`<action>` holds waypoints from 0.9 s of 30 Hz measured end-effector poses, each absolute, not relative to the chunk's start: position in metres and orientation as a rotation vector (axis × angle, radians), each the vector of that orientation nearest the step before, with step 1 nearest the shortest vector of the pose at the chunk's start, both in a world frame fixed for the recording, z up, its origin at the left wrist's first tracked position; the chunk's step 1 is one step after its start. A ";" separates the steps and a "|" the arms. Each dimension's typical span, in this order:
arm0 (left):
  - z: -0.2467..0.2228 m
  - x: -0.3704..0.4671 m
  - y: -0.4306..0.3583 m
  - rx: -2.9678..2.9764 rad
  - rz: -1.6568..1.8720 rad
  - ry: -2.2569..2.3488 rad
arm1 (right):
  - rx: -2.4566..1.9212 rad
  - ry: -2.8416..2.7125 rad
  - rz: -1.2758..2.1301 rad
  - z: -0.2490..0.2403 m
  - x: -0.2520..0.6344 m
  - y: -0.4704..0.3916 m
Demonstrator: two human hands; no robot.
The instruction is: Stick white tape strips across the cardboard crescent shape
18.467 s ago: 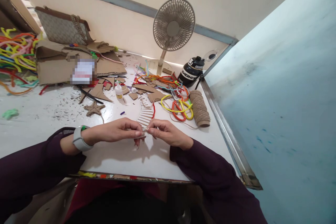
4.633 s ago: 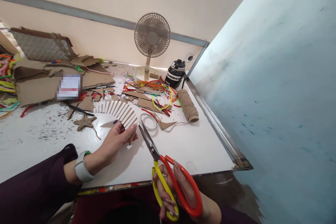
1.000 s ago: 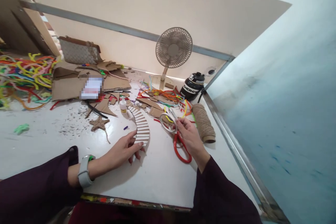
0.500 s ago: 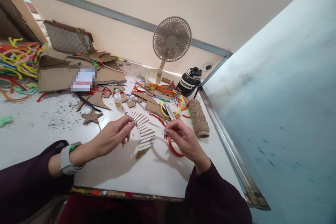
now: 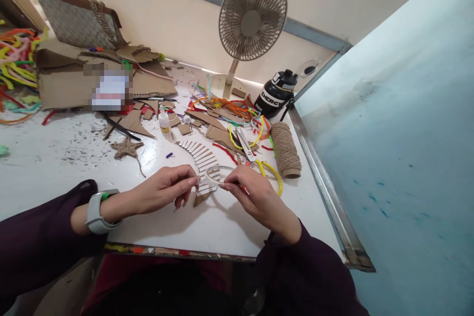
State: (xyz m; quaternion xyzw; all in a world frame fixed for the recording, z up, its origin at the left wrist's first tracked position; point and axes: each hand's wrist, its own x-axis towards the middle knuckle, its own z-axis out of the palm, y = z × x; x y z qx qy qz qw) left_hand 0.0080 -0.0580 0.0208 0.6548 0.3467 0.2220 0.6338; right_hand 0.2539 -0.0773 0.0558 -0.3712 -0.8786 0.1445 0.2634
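Observation:
My right hand (image 5: 255,195) pinches a thin, clear ring that looks like a nearly used roll of tape (image 5: 214,170). Facing it, my left hand (image 5: 176,185) has its thumb and forefinger closed on the tape's clear end, close to the ring. Beneath both, a curved cardboard piece (image 5: 202,155) crossed by many white stripes lies on the table. Scissors (image 5: 246,145) with a yellow handle rest just beyond my right hand, which partly covers them. A twine-wrapped star (image 5: 127,148) lies to the left, its loose tail trailing.
A small glue bottle (image 5: 165,121) stands behind the cardboard piece. Cardboard scraps (image 5: 215,133) and coloured pipe cleaners (image 5: 237,108) cover the back. At the right are a twine spool (image 5: 286,150) and a black bottle (image 5: 276,94). Behind stands a fan (image 5: 252,22).
The clear ring now shows in my right hand, which has moved left, away from the scissors. My hands are closer together. The head view has tilted downward.

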 end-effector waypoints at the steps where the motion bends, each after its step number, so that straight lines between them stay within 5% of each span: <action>1: 0.020 0.008 -0.059 1.507 0.496 0.792 | -1.025 -2.386 0.365 0.056 0.253 -0.079; 14: 0.019 0.013 -0.071 1.207 0.182 0.886 | -1.130 -2.577 -0.110 0.043 0.242 -0.099; 27: 0.013 0.011 -0.071 1.181 0.033 0.993 | -1.137 -2.691 -0.219 0.043 0.237 -0.105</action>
